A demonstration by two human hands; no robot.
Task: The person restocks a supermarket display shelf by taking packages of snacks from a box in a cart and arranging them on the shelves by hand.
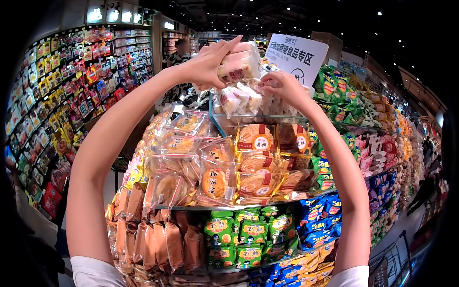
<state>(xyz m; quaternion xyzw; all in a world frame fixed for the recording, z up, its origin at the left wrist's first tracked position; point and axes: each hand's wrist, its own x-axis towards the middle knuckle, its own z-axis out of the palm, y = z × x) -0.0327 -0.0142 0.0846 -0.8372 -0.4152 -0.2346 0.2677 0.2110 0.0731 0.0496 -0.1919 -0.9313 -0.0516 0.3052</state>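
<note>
My left hand (208,62) is closed around a clear-wrapped snack pack (240,64) with pale pinkish-white pieces, raised above the top tier of the display. Under it, similar wrapped white snacks (241,98) lie heaped in a clear-walled bin (258,117). At the right of this heap is my right hand (283,87), its fingers curled together at the wrapped pieces. Whether anything is between those fingertips is hidden.
Below the bin stand bagged round crackers (256,162), brown packets (174,244), green snack bags (251,232) and blue bags (315,220). A white sign (296,55) rises behind. Wall shelves (62,91) line the left, where a person (181,52) stands. A shopping cart (389,260) is at lower right.
</note>
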